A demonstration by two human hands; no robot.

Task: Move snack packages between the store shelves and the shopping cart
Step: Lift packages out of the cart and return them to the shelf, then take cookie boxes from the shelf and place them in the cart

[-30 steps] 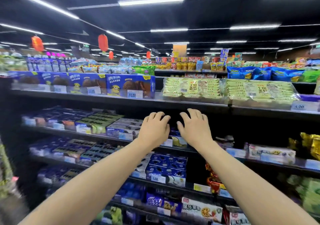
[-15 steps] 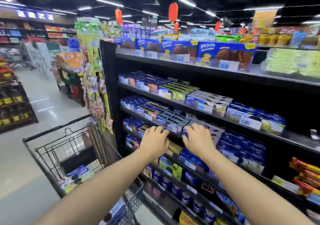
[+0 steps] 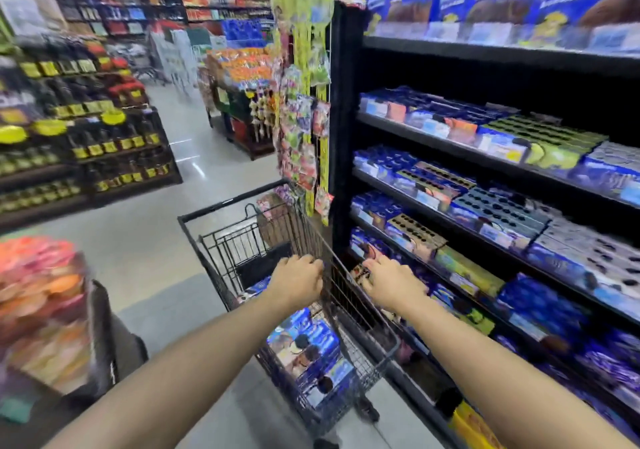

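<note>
Head view: the shopping cart [image 3: 235, 201] stands at centre frame, its right rim just beside the black end post [image 3: 341, 130] of the store shelves [image 3: 450, 147], with little gap between them. Bare floor [image 3: 156, 258] opens to the cart's left and up the aisle. Blue snack packages [image 3: 304, 346] lie in the cart's near end. The left hand [image 3: 297, 284] hangs over the cart's right rim, and the right hand [image 3: 393, 284] is at a lower shelf. Both hands curl their fingers away from the camera, so I cannot tell whether either grips anything. Blur smears the orange display [image 3: 41, 310] at lower left.
</note>
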